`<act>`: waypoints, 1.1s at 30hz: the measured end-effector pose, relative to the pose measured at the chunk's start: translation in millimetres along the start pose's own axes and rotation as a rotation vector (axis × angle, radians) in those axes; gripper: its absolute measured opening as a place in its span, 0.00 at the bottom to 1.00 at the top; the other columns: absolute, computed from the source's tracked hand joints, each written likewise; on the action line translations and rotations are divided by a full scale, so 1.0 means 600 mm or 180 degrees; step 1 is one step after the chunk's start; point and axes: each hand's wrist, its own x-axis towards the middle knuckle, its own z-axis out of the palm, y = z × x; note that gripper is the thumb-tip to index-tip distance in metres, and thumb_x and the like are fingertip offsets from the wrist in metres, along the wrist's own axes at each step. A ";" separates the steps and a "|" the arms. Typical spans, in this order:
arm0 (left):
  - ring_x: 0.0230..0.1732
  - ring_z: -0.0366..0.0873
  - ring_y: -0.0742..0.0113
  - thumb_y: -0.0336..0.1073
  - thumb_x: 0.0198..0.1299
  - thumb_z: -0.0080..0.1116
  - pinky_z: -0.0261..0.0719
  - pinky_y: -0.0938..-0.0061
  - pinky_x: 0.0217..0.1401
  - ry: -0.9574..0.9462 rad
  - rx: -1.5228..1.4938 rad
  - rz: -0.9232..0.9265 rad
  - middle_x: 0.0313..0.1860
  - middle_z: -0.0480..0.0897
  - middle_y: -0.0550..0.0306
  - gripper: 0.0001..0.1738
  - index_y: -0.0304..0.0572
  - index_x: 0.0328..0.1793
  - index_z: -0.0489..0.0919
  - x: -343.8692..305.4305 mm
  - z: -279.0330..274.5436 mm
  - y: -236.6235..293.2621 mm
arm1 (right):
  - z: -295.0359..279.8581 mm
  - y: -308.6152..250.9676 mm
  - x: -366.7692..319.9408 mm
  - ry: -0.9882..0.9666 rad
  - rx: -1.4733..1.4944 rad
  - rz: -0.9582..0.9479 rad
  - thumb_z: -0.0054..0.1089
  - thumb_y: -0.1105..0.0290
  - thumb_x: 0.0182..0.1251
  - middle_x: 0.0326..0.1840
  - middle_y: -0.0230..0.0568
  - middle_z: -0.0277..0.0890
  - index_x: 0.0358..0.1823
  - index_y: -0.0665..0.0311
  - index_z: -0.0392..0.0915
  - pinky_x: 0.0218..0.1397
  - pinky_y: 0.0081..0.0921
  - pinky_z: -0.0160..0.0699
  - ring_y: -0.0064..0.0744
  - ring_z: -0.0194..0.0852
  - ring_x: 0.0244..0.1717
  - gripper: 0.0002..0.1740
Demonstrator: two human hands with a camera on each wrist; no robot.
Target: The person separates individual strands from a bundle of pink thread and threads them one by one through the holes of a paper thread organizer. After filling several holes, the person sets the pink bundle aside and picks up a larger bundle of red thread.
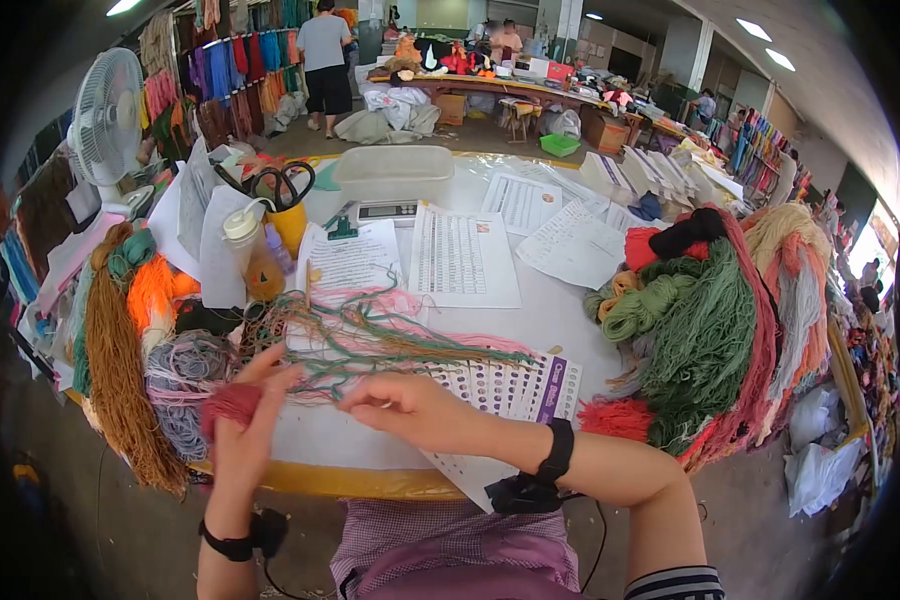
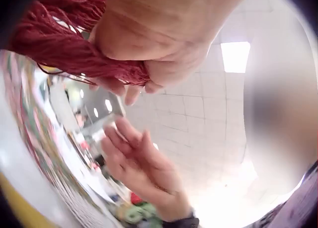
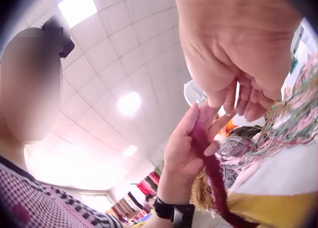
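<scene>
1. Left hand (image 1: pixel 256 410), gripping dark red yarn (image 1: pixel 230 404), above the desk (image 1: pixel 365 435).
2. Right hand (image 1: pixel 410 410), loosely open, near the left.
3. Multicoloured threads (image 1: pixel 410 338), spread on the desk beyond both.

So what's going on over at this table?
Someone at the table is handling yarn. Their left hand holds a dark red bundle, and their right hand is close by, with no yarn plainly visible in it. Loose pink, green and brown strands lie spread in front of them, over papers, with a heap of green yarn to the right.
</scene>
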 end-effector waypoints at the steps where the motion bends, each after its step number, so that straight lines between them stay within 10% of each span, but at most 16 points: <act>1: 0.49 0.79 0.70 0.41 0.72 0.47 0.79 0.68 0.44 -0.0002 0.0003 -0.0009 0.68 0.73 0.57 0.19 0.37 0.60 0.78 -0.002 0.022 0.024 | 0.009 0.004 0.002 0.0246 0.0089 -0.0301 0.57 0.68 0.70 0.41 0.33 0.79 0.46 0.68 0.78 0.52 0.22 0.74 0.23 0.76 0.44 0.11; 4: 0.64 0.70 0.69 0.50 0.76 0.31 0.73 0.73 0.59 -0.0847 -0.1366 -0.0992 0.80 0.52 0.59 0.29 0.39 0.73 0.66 -0.014 0.072 0.075 | 0.017 -0.006 0.005 0.0229 -0.0161 -0.0358 0.59 0.68 0.69 0.38 0.32 0.79 0.46 0.68 0.78 0.51 0.21 0.73 0.22 0.75 0.43 0.11; 7: 0.75 0.55 0.68 0.56 0.76 0.24 0.65 0.78 0.65 -0.0878 -0.1613 -0.0625 0.80 0.51 0.59 0.34 0.42 0.77 0.59 -0.012 0.107 0.028 | 0.000 0.021 0.002 0.0265 0.0349 0.0124 0.62 0.71 0.66 0.39 0.32 0.79 0.43 0.67 0.80 0.49 0.21 0.73 0.19 0.74 0.44 0.09; 10: 0.68 0.65 0.72 0.56 0.76 0.27 0.74 0.83 0.45 -0.1157 -0.2894 -0.1545 0.77 0.58 0.61 0.32 0.44 0.77 0.59 -0.012 0.095 0.033 | -0.018 0.008 -0.015 0.0310 0.0710 0.0394 0.63 0.72 0.65 0.39 0.31 0.79 0.39 0.66 0.81 0.47 0.20 0.73 0.17 0.74 0.43 0.06; 16: 0.66 0.66 0.74 0.52 0.74 0.41 0.65 0.86 0.27 -0.0756 -0.3449 -0.1573 0.72 0.66 0.61 0.27 0.48 0.72 0.66 -0.013 0.120 0.036 | -0.030 -0.006 -0.035 0.0593 0.0378 0.0081 0.64 0.70 0.64 0.35 0.30 0.78 0.34 0.65 0.80 0.46 0.19 0.71 0.16 0.73 0.41 0.06; 20: 0.30 0.71 0.79 0.49 0.73 0.44 0.53 0.87 0.16 -0.0475 -0.4080 -0.1547 0.46 0.77 0.65 0.17 0.45 0.51 0.75 -0.014 0.105 -0.039 | -0.074 -0.065 -0.071 0.0565 0.3027 0.0283 0.53 0.68 0.73 0.36 0.35 0.75 0.37 0.64 0.73 0.45 0.24 0.76 0.20 0.73 0.38 0.08; 21: 0.18 0.56 0.82 0.46 0.72 0.45 0.50 0.89 0.12 0.0342 -0.3779 -0.2078 0.42 0.76 0.67 0.12 0.48 0.46 0.73 -0.004 0.099 -0.019 | -0.108 -0.073 -0.091 0.0291 0.2853 0.0092 0.53 0.67 0.73 0.35 0.35 0.74 0.37 0.64 0.73 0.44 0.24 0.76 0.20 0.73 0.38 0.08; 23: 0.21 0.62 0.81 0.46 0.72 0.45 0.52 0.88 0.15 -0.0043 -0.3231 -0.1749 0.47 0.77 0.65 0.16 0.47 0.56 0.74 -0.013 0.084 -0.035 | -0.123 -0.078 -0.102 -0.0001 0.2698 -0.0092 0.53 0.65 0.73 0.33 0.35 0.74 0.37 0.64 0.73 0.42 0.24 0.76 0.20 0.73 0.37 0.09; 28: 0.23 0.65 0.85 0.47 0.71 0.47 0.53 0.88 0.19 -0.0484 -0.2674 -0.1460 0.52 0.77 0.64 0.22 0.43 0.63 0.76 -0.010 0.125 0.047 | -0.072 -0.069 -0.074 0.0411 -0.1261 0.0055 0.56 0.64 0.70 0.42 0.32 0.74 0.50 0.65 0.75 0.47 0.19 0.73 0.19 0.71 0.39 0.13; 32: 0.24 0.63 0.90 0.48 0.71 0.46 0.58 0.87 0.22 -0.0620 -0.2290 -0.1350 0.63 0.71 0.68 0.24 0.43 0.67 0.74 -0.009 0.137 0.054 | -0.027 -0.019 -0.050 0.0449 -0.1407 -0.0684 0.56 0.65 0.71 0.39 0.30 0.74 0.52 0.65 0.76 0.46 0.19 0.73 0.22 0.73 0.39 0.14; 33: 0.39 0.66 0.87 0.48 0.72 0.44 0.59 0.88 0.23 -0.0853 -0.2558 -0.1424 0.66 0.69 0.68 0.26 0.45 0.71 0.68 -0.010 0.133 0.054 | -0.021 -0.018 -0.044 0.0431 -0.0080 -0.0369 0.55 0.65 0.72 0.40 0.29 0.75 0.51 0.65 0.76 0.47 0.19 0.71 0.23 0.74 0.39 0.13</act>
